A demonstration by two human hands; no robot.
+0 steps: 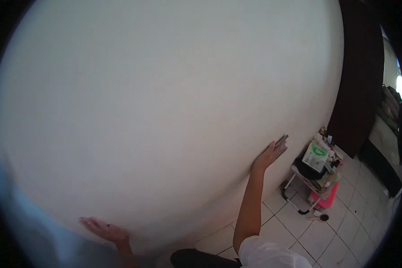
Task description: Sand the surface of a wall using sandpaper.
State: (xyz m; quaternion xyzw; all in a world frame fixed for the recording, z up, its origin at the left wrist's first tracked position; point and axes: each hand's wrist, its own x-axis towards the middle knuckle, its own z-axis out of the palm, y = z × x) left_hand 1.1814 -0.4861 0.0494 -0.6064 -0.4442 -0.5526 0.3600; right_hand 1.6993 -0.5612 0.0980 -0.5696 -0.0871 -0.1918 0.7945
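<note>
A broad white wall (165,102) fills most of the view. My right hand (267,157) is closed around a thin, flat grey piece (281,140) held at the wall on the right; its exact kind is too small to make out. That arm reaches out almost straight from a white sleeve. At the lower left, my left hand (103,229) has its fingers stretched out beside the wall and holds nothing. Whether its palm touches the wall, I cannot tell.
Right of my arm stands a small folding table (295,175) loaded with a white-and-green packet (316,156) and a black bag. Below it sits a pink container (328,196). A round brush (324,218) lies on the tiled floor (306,234). Farther right is a dark door (359,76).
</note>
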